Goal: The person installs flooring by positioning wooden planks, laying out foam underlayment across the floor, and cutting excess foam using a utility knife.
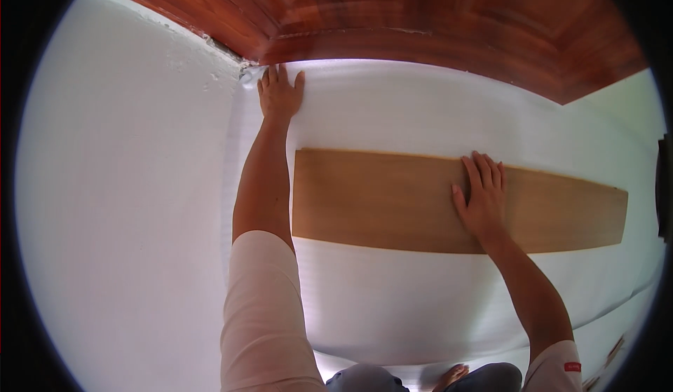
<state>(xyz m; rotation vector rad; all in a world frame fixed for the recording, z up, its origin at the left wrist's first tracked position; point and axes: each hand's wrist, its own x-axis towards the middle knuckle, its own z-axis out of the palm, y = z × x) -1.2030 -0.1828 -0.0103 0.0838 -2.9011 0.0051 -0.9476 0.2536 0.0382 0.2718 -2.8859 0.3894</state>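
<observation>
White foam underlay sheet [420, 105] covers the floor, running up to the white wall [119, 203] on the left and to the laid reddish wood flooring [434, 21] at the far edge. On it lies one light-brown laminate plank [378, 199], lengthwise left to right, well apart from the red boards.

Left hand [280, 94]: flat, fingers spread, palm pressing the underlay's far corner where wall and red flooring meet; grips nothing. Right hand [481, 196]: open, palm down on the plank's right-of-middle; holds by weight only.

Judgement: to do this well, keep the corner pinned so the sheet lies without a wrinkle, and press the plank straight down so it does not drag the foam. Plank's long edge should stay parallel to the red boards' edge.
</observation>
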